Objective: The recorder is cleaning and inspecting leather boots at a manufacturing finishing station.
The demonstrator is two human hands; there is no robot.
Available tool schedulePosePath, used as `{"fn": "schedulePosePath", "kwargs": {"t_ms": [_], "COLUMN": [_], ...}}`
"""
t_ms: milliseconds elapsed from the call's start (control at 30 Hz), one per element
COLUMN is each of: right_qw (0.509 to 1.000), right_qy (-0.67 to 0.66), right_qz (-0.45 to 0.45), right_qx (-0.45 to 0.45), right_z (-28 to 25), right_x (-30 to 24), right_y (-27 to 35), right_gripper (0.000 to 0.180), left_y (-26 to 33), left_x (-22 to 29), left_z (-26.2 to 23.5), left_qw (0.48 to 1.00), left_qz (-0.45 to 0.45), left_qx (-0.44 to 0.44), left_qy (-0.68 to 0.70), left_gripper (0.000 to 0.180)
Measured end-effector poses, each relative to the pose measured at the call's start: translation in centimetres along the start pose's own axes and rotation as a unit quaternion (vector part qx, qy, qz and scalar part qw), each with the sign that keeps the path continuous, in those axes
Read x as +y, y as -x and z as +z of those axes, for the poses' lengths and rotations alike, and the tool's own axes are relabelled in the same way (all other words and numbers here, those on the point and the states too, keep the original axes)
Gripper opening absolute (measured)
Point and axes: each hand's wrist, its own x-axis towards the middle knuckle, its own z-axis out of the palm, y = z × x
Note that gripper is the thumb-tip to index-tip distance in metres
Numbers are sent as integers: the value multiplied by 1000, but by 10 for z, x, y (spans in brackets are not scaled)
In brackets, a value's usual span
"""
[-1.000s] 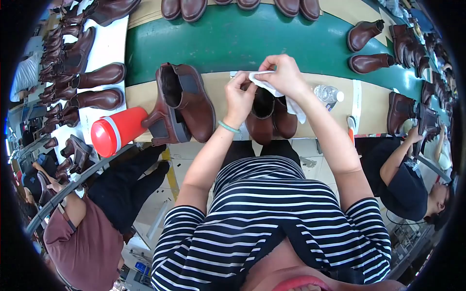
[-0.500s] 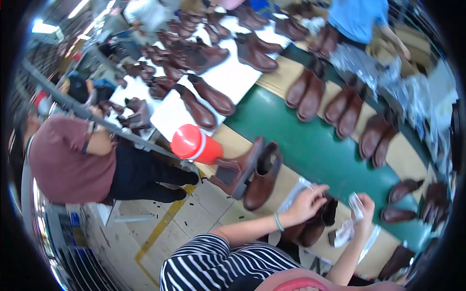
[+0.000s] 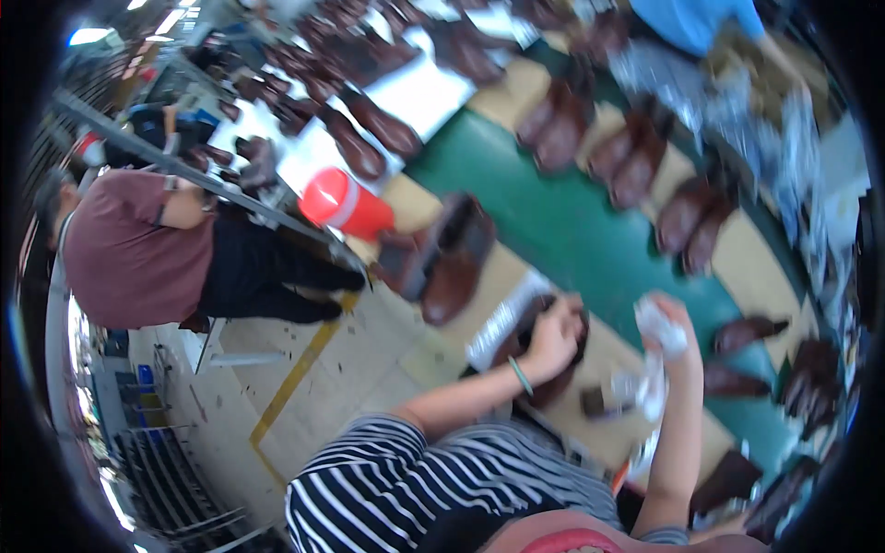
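Clutching a white cloth point(image 3: 658, 328) in the right hand point(image 3: 680, 321); got the left hand point(image 3: 555, 343) at brown boots point(image 3: 553, 391). Can't tell if gripping, kinda blurry.

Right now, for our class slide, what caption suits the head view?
Left hand over brown boots, right hand holding white cloth, beside green worktop.

Dark brown leather boots point(image 3: 554, 391), blurred and partly covered, sit close together on the near side; to their right, a white cloth point(image 3: 662, 326) is held aloft, bunched and crumpled.
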Motion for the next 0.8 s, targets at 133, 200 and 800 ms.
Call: {"fn": "schedulePosePath", "kwargs": {"t_ms": [133, 200, 800], "right_qw": [967, 951, 968], "right_qy": [219, 287, 191], "right_qz": [-33, 16, 17], "right_qx": [-130, -116, -161], "right_z": [3, 4, 26], "right_x": [-13, -15, 69], "right_y": [-17, -29, -27], "right_gripper": [8, 11, 14], "left_y": [17, 20, 51], "left_x": [15, 30, 36], "left_z": [-7, -8, -8], "left_qw": [978, 969, 978], "left_qz": [-67, -97, -47], "left_qx": [-32, -35, -2], "left_qy": [194, 225, 203], "left_gripper": [36, 44, 66]}}
